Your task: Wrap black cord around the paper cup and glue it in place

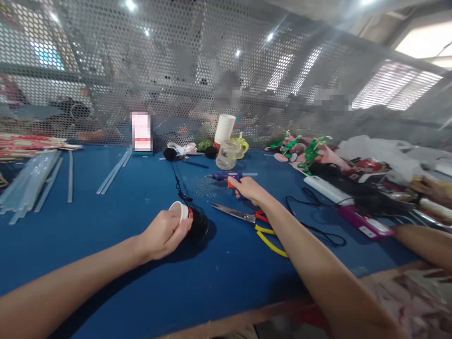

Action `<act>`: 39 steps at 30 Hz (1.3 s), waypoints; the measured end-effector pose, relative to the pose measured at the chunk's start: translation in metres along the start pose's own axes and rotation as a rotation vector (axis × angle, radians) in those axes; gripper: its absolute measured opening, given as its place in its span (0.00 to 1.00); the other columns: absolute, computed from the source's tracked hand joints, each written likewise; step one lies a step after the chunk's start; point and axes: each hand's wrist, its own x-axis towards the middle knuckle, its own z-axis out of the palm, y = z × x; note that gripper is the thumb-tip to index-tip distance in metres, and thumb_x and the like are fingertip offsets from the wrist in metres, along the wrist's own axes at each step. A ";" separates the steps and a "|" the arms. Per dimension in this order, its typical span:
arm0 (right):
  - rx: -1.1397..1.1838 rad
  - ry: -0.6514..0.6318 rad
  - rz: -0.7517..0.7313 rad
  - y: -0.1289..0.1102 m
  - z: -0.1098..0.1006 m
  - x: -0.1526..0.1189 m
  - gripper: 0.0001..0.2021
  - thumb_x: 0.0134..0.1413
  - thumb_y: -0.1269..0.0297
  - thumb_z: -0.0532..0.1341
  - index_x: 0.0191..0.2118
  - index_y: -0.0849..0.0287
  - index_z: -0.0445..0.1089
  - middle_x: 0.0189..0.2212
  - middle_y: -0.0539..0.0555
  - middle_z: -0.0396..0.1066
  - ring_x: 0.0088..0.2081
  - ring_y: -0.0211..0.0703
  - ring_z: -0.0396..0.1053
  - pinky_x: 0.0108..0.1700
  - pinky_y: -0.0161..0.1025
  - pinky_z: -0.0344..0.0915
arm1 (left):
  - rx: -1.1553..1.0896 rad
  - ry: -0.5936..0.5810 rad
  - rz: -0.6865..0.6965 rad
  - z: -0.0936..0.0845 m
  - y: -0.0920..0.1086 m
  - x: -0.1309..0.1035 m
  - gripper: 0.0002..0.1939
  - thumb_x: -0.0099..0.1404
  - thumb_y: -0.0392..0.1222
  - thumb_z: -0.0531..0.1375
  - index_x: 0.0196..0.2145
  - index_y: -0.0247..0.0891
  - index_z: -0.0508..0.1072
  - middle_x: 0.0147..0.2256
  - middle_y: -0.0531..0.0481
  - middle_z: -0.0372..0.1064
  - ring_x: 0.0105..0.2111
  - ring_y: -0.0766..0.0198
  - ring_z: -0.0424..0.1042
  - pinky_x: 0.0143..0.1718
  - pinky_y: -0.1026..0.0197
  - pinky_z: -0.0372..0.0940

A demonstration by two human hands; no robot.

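My left hand (167,233) is closed round a white paper cup (179,207) that lies tipped on its side, its mouth facing up and left. Black yarn (198,222) covers the cup's bottom end, and a band of red shows beside it. A black strand runs from there back to a dark ball of yarn (170,154). My right hand (247,189) grips a blue hot glue gun (226,176) by its orange trigger, nozzle pointing left, with a clear glue stick out of its rear. Scissors (243,214) with red and yellow handles lie open beneath my right forearm.
Clear glue sticks (30,181) lie at the left. A propped phone (141,132), stacked paper cups (225,128) and a clear plastic jug (226,155) stand at the back. A power strip (332,190) with black cords is at the right, near another person's arm (423,242).
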 end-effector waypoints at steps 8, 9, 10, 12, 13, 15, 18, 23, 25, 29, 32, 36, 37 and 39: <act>-0.252 0.063 -0.129 -0.013 -0.005 -0.002 0.11 0.49 0.66 0.53 0.24 0.67 0.68 0.26 0.65 0.68 0.32 0.47 0.66 0.32 0.39 0.58 | 0.036 -0.008 0.052 0.000 0.001 0.001 0.17 0.60 0.32 0.42 0.14 0.37 0.53 0.16 0.52 0.53 0.19 0.68 0.48 0.23 0.61 0.50; -0.265 0.057 -0.190 -0.019 -0.005 -0.008 0.09 0.48 0.67 0.54 0.27 0.66 0.69 0.30 0.64 0.68 0.35 0.47 0.65 0.34 0.39 0.58 | 0.038 -0.008 0.055 0.000 0.001 0.001 0.17 0.60 0.32 0.42 0.15 0.37 0.54 0.16 0.52 0.53 0.19 0.68 0.48 0.23 0.61 0.50; -0.269 0.027 -0.264 -0.027 -0.003 -0.015 0.08 0.46 0.67 0.56 0.31 0.64 0.70 0.32 0.62 0.68 0.36 0.45 0.64 0.36 0.38 0.57 | 0.041 -0.006 0.057 -0.001 0.001 0.001 0.17 0.60 0.32 0.41 0.15 0.36 0.54 0.16 0.52 0.53 0.19 0.68 0.49 0.23 0.61 0.50; -0.257 -0.077 -0.416 -0.043 0.004 -0.030 0.11 0.42 0.66 0.59 0.36 0.56 0.69 0.33 0.52 0.69 0.35 0.39 0.64 0.37 0.33 0.57 | 0.048 -0.004 0.052 -0.001 0.002 0.001 0.18 0.60 0.32 0.41 0.15 0.36 0.56 0.16 0.51 0.54 0.20 0.68 0.49 0.22 0.62 0.50; -0.248 -0.144 -0.507 -0.050 0.009 -0.036 0.14 0.41 0.67 0.60 0.38 0.53 0.69 0.32 0.50 0.69 0.33 0.36 0.65 0.37 0.31 0.57 | 0.050 -0.006 0.049 -0.002 0.003 0.001 0.18 0.60 0.32 0.41 0.15 0.36 0.56 0.16 0.51 0.55 0.20 0.67 0.50 0.22 0.62 0.50; -0.263 -0.206 -0.750 -0.062 0.020 -0.043 0.15 0.41 0.71 0.59 0.40 0.57 0.69 0.29 0.51 0.69 0.31 0.35 0.64 0.35 0.32 0.58 | 0.050 -0.011 0.047 -0.003 0.004 0.002 0.18 0.60 0.32 0.41 0.16 0.36 0.57 0.17 0.51 0.56 0.20 0.67 0.51 0.22 0.62 0.51; -0.269 -0.197 -0.814 -0.073 0.034 -0.040 0.09 0.42 0.72 0.58 0.33 0.59 0.71 0.26 0.51 0.70 0.29 0.36 0.65 0.33 0.32 0.58 | 0.052 -0.013 0.049 -0.003 0.005 0.002 0.18 0.60 0.32 0.41 0.16 0.36 0.57 0.17 0.51 0.56 0.20 0.67 0.51 0.22 0.62 0.51; -0.231 -0.070 -0.646 -0.080 0.040 -0.007 0.06 0.43 0.71 0.56 0.28 0.62 0.70 0.25 0.53 0.71 0.28 0.38 0.67 0.30 0.32 0.59 | 0.043 -0.002 0.073 -0.002 0.004 0.002 0.17 0.60 0.31 0.41 0.15 0.36 0.56 0.16 0.51 0.54 0.20 0.67 0.50 0.22 0.62 0.50; -0.209 -0.024 -0.548 -0.082 0.041 0.010 0.08 0.45 0.72 0.53 0.30 0.64 0.69 0.24 0.54 0.71 0.25 0.36 0.67 0.27 0.31 0.59 | 0.036 0.001 0.077 -0.002 0.004 0.002 0.17 0.60 0.31 0.42 0.15 0.36 0.56 0.16 0.51 0.54 0.19 0.67 0.50 0.22 0.62 0.50; -0.189 -0.001 -0.427 -0.082 0.044 0.033 0.12 0.46 0.78 0.50 0.35 0.65 0.67 0.23 0.55 0.71 0.22 0.35 0.67 0.25 0.31 0.59 | 0.006 -0.005 0.066 -0.003 0.005 0.002 0.16 0.60 0.30 0.42 0.15 0.37 0.54 0.16 0.53 0.52 0.19 0.68 0.48 0.21 0.62 0.48; -0.203 0.014 -0.421 -0.083 0.040 0.025 0.10 0.44 0.76 0.53 0.34 0.65 0.68 0.24 0.56 0.71 0.25 0.39 0.67 0.29 0.34 0.59 | -0.039 -0.005 0.033 -0.003 0.005 0.002 0.16 0.60 0.30 0.42 0.16 0.37 0.53 0.16 0.54 0.51 0.18 0.69 0.48 0.21 0.63 0.47; -0.188 -0.110 -0.479 -0.080 0.028 -0.012 0.17 0.50 0.61 0.51 0.19 0.62 0.69 0.18 0.54 0.69 0.23 0.38 0.65 0.29 0.34 0.58 | -0.109 0.012 -0.066 -0.004 0.005 0.000 0.17 0.61 0.31 0.42 0.16 0.36 0.53 0.16 0.55 0.51 0.18 0.70 0.49 0.21 0.65 0.48; -0.174 -0.164 -0.487 -0.078 0.026 -0.022 0.20 0.51 0.58 0.49 0.18 0.62 0.70 0.17 0.52 0.68 0.22 0.36 0.64 0.29 0.33 0.58 | -0.129 0.021 -0.089 -0.004 0.005 0.000 0.17 0.61 0.31 0.42 0.16 0.36 0.53 0.16 0.55 0.51 0.18 0.71 0.50 0.21 0.65 0.48; -0.133 -0.276 -0.487 -0.073 0.022 -0.041 0.23 0.53 0.54 0.46 0.20 0.61 0.71 0.18 0.52 0.68 0.22 0.35 0.64 0.29 0.33 0.58 | -0.164 0.034 -0.124 -0.005 0.006 -0.001 0.17 0.62 0.32 0.41 0.16 0.36 0.53 0.16 0.55 0.51 0.18 0.71 0.50 0.21 0.66 0.48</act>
